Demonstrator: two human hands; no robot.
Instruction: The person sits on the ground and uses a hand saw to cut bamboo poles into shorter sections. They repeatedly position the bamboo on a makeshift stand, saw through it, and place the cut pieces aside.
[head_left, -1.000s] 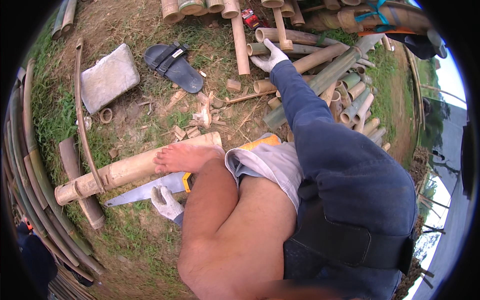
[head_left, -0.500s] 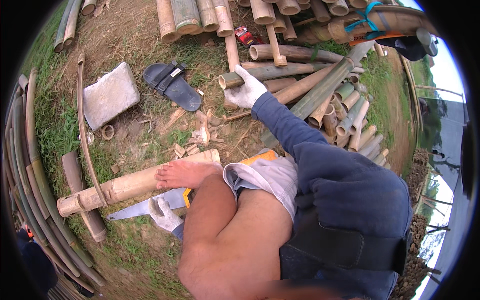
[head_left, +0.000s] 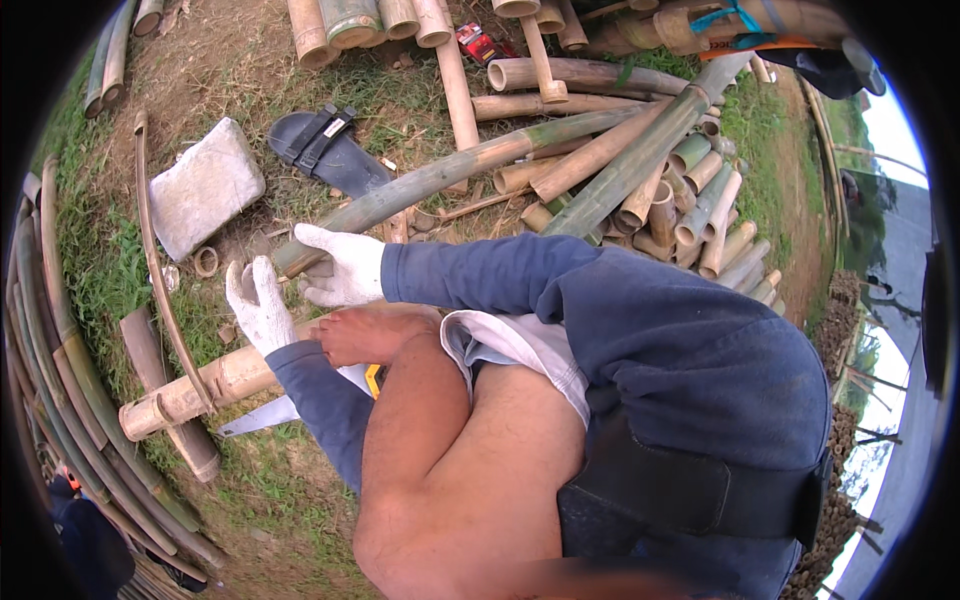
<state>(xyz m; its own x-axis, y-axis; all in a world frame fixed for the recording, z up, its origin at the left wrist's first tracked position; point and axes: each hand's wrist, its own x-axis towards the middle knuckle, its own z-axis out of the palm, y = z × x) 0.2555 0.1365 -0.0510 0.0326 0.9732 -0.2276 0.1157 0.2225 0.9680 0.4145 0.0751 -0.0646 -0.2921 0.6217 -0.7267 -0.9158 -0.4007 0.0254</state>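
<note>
Right hand (head_left: 340, 268) grasping one green bamboo pole (head_left: 450, 175), left hand (head_left: 258, 305) released, one saw (head_left: 262, 418), one sandal (head_left: 325, 150)

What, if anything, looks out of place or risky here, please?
A handsaw lies on the grass under the pale bamboo pole, its blade close to the person's bare foot, which presses on that pole. A lone black sandal lies apart.
</note>
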